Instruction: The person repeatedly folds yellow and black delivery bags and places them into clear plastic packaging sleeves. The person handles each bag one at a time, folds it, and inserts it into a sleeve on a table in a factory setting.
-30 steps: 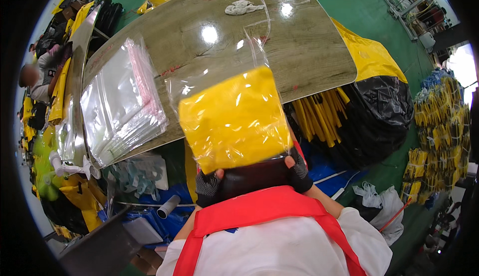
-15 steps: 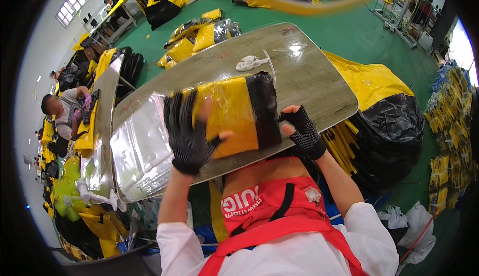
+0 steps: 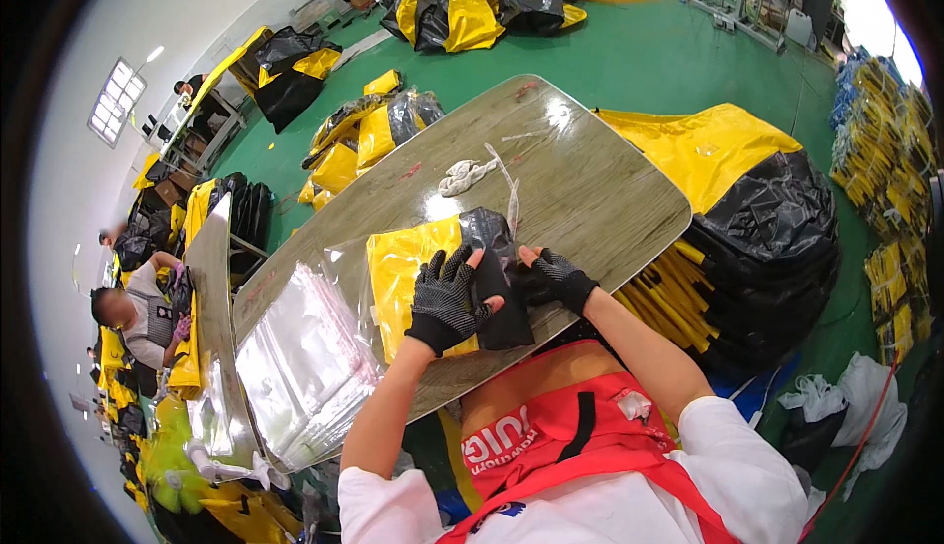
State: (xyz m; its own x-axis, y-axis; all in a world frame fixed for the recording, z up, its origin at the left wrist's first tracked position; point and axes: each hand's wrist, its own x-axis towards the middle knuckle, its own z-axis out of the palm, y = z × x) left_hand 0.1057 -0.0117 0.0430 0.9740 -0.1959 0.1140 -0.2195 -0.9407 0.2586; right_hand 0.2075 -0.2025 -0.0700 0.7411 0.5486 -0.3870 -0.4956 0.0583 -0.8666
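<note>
A folded yellow-and-black plastic sheet item in a clear bag (image 3: 398, 269) lies on the wood-patterned table (image 3: 619, 185) before me. My left hand (image 3: 447, 300), in a black fingertip-free glove, rests on top where yellow meets black, its fingers spread. At the black right end is my right hand (image 3: 562, 281), gloved alike, with fingers stretched against the edge; some of them blend into the dark plastic. To the left lies a stack of clear plastic bags (image 3: 305, 357), partly under the package's side.
A crumpled white cloth (image 3: 462, 178) and a thin clear strip lie farther back on the table. A large yellow-and-black bundle (image 3: 767, 200) stands at its right. Left, a co-worker (image 3: 147, 318) handles similar goods beside a green fan (image 3: 172, 456). Packed bundles (image 3: 364, 136) sit on the floor beyond.
My left hand has moved rightward across the package, from its left end toward the black part. The right hand has come in against the right end. The view has turned somewhat.
</note>
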